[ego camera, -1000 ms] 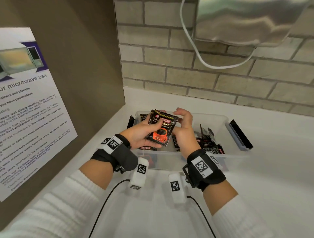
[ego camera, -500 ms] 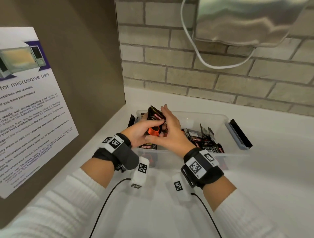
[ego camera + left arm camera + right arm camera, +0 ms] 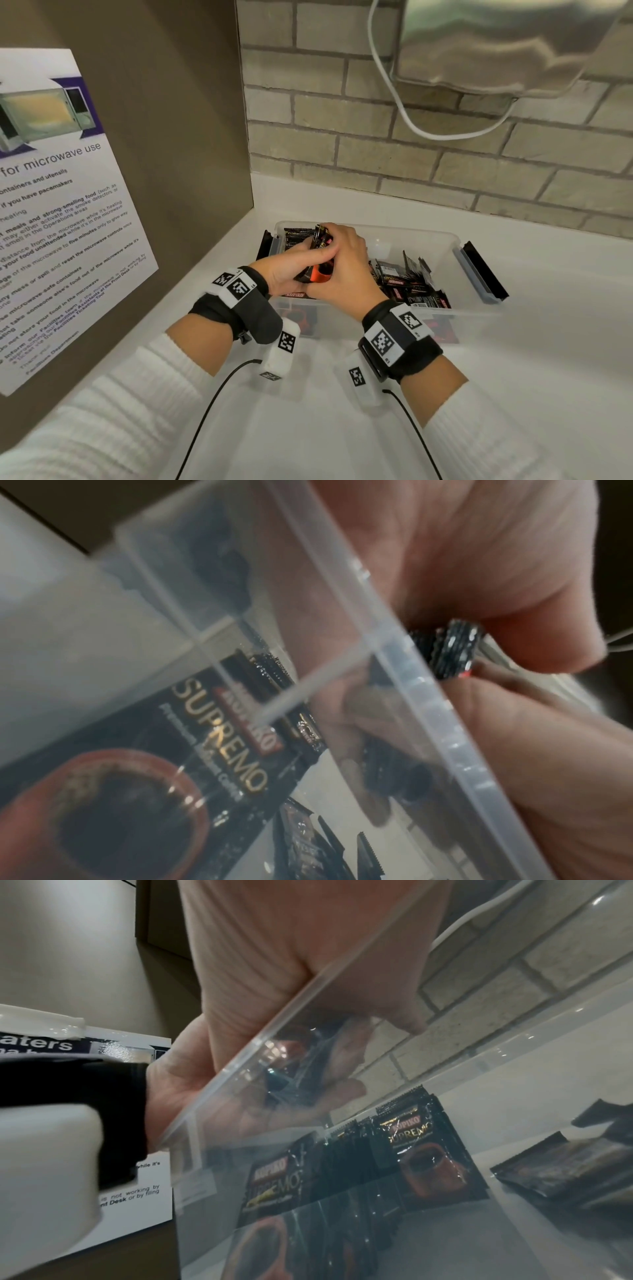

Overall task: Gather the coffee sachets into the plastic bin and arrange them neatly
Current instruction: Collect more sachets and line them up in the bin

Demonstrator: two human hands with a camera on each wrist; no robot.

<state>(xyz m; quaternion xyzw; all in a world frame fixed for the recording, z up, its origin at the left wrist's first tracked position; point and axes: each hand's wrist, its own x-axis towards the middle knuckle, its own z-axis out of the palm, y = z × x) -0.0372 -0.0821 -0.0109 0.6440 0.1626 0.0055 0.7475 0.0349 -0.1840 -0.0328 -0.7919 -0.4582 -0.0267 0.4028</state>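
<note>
A clear plastic bin (image 3: 448, 240) stands on the white counter. Over its left end both hands hold one small stack of black coffee sachets (image 3: 320, 272) with an orange cup print, turned on edge. My left hand (image 3: 301, 270) grips the stack from the left, and my right hand (image 3: 339, 263) wraps over it from the right. Behind the stack, more sachets (image 3: 296, 236) stand against the left wall. Loose sachets (image 3: 407, 284) lie jumbled in the bin's right half. Through the bin wall (image 3: 308, 1069) the right wrist view shows upright sachets (image 3: 421, 1153).
A brown panel with a microwave poster (image 3: 58, 212) closes the left side. A brick wall (image 3: 445, 161) stands behind, with a white cable (image 3: 404, 113) and a metal appliance (image 3: 496, 44) overhead. Black latches (image 3: 484, 267) stick out from the bin's ends.
The stack has gone from flat and facing me to on edge, lower and further left in the bin. My right hand has slid from the stack's right edge over its top.
</note>
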